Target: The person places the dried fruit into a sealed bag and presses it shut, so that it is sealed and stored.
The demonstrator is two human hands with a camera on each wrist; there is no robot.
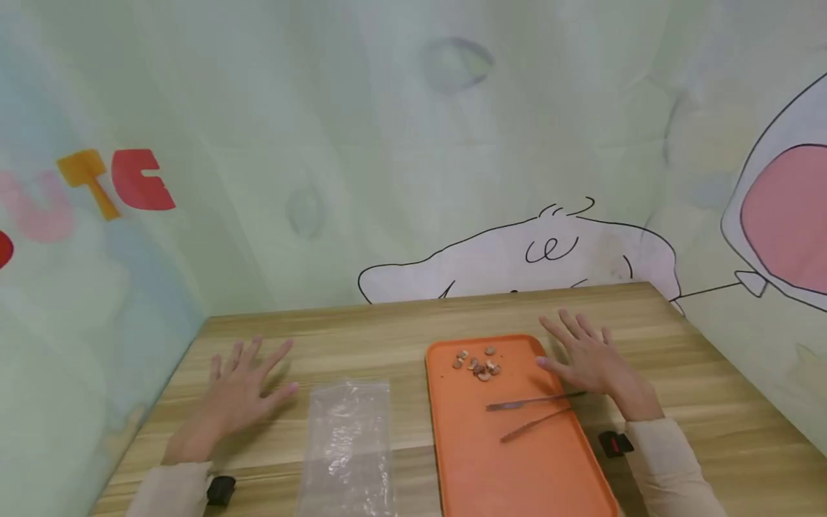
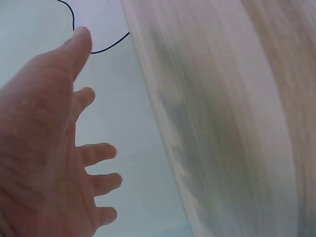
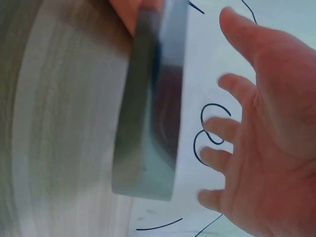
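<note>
Has the left hand (image 1: 235,391) spread beside the clear bag (image 1: 349,449), with fingers parted and gripping nothing; has the right hand (image 1: 588,362) equally free, with the thumb over the right rim of the orange tray (image 1: 504,474). Could catch the bent end of the tongs (image 1: 513,405), jutting past that rim just beside the right hand, with a careless sweep, and so swing both arms into the small brown pieces (image 1: 479,370) clustered toward the tray's far end. Might scatter those by bumping or tilting the tray. Would probably skid or crumple the bag with any brush, given thin, loose plastic on the table (image 1: 362,334).
</note>
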